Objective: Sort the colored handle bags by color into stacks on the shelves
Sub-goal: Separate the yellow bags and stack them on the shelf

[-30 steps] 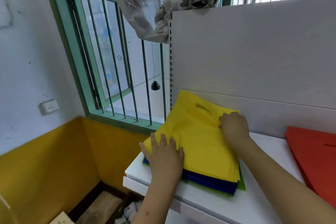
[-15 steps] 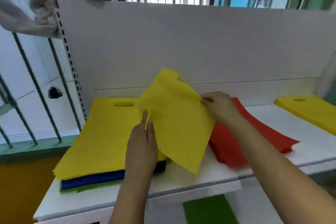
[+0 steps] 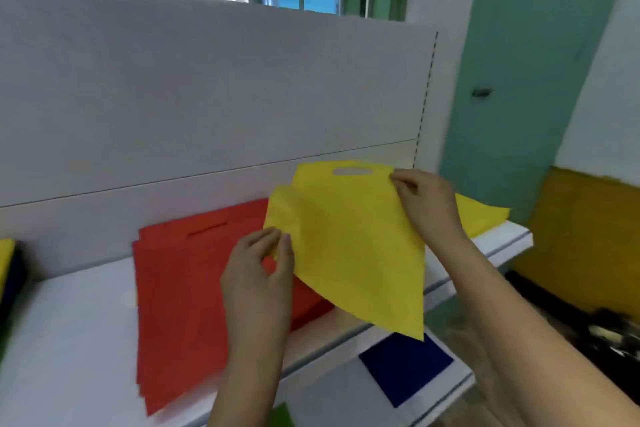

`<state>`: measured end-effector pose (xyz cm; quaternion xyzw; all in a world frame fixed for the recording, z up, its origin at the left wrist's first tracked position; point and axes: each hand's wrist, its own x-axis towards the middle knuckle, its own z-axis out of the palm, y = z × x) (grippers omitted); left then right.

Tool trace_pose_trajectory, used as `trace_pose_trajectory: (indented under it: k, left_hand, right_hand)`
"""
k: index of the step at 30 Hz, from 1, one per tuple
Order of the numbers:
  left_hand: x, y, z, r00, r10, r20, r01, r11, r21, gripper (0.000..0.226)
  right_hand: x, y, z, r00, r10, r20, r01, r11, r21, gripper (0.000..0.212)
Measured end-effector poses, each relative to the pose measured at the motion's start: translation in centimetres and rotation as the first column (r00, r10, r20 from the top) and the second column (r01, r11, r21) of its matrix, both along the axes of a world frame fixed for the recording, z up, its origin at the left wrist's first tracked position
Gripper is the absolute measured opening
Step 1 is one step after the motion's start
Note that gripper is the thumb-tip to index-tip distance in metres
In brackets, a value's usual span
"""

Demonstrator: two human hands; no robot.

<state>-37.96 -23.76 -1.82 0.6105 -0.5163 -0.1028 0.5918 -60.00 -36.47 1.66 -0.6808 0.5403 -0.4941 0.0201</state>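
A yellow handle bag point(image 3: 349, 243) hangs in the air above the top shelf point(image 3: 69, 340), its cut-out handle at the top. My left hand point(image 3: 259, 274) pinches its left edge. My right hand point(image 3: 426, 204) pinches its upper right corner. Under the bag lies a flat stack of red bags point(image 3: 180, 295). A yellow stack point(image 3: 481, 215) lies at the shelf's right end, partly hidden behind my right hand. The mixed pile of yellow and blue bags point(image 3: 8, 270) shows only at the far left edge.
A white back panel point(image 3: 207, 97) rises behind the shelf. On the lower shelf point(image 3: 332, 392) lies a blue bag point(image 3: 405, 367), and a green bag point(image 3: 282, 416) peeks out at the bottom. A green door point(image 3: 526, 80) and dark clutter point(image 3: 588, 322) are to the right.
Both hands lifted one yellow bag off the mixed pile and carried it rightward, past the red stack toward the shelf's right end. My view swung right with it.
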Motion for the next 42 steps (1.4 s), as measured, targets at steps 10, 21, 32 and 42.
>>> trace_pose_trajectory:
  k: [10, 21, 32, 42]
  left_hand:
    - [-19.4, -14.6, -1.3, 0.998, -0.058, 0.010, 0.051, 0.941, 0.335, 0.075]
    - [-21.2, -24.2, -0.9, 0.952, -0.174, 0.251, -0.083, 0.643, 0.761, 0.058]
    - [-25.0, -31.1, -1.9, 0.908, -0.112, 0.404, -0.279, 0.558, 0.782, 0.062]
    - [-26.9, -31.5, -4.3, 0.905, 0.084, 0.418, -0.384, 0.586, 0.713, 0.065]
  right_hand:
    - [-20.2, -19.3, -2.3, 0.981, 0.132, -0.145, -0.101, 0.973, 0.206, 0.040]
    - [-19.9, -34.5, -4.6, 0.725, 0.534, -0.435, -0.229, 0.782, 0.580, 0.041]
    - [-19.9, -39.8, -5.4, 0.585, 0.567, -0.579, -0.079, 0.751, 0.656, 0.059]
    - [-17.4, -39.0, -1.3, 0.605, 0.384, -0.698, -0.228, 0.923, 0.310, 0.029]
